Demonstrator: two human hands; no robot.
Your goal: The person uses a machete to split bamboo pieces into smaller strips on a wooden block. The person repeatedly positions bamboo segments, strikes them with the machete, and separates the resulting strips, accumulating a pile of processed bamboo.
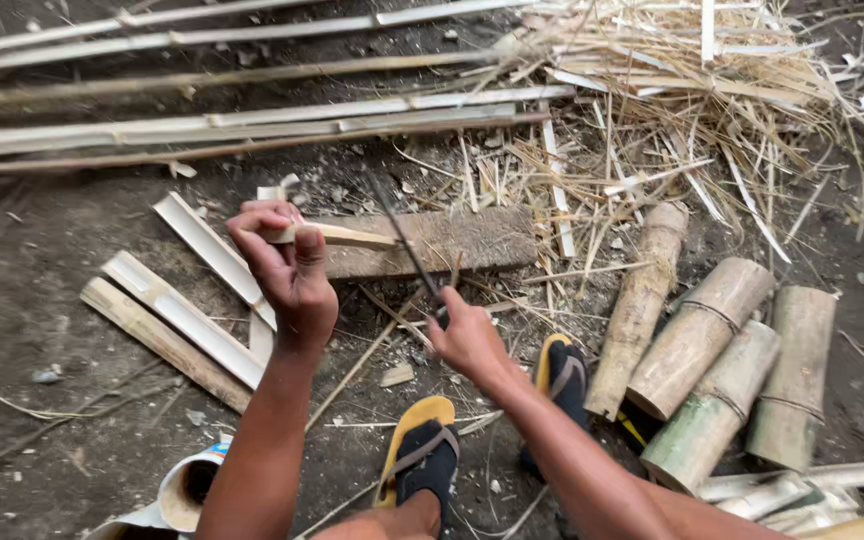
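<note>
Two hands at work in the head view: our left hand (287, 265) pinches a thin bamboo strip (337, 235) level above the wooden block (452, 240), while our right hand (464, 335) is clenched on a dark blade (404, 240) raised over it. We judge a glancing stroke could skid along the strip toward the left fingers, or past the block toward our sandalled feet (422, 450); cut bamboo logs (712, 360) lie just right
</note>
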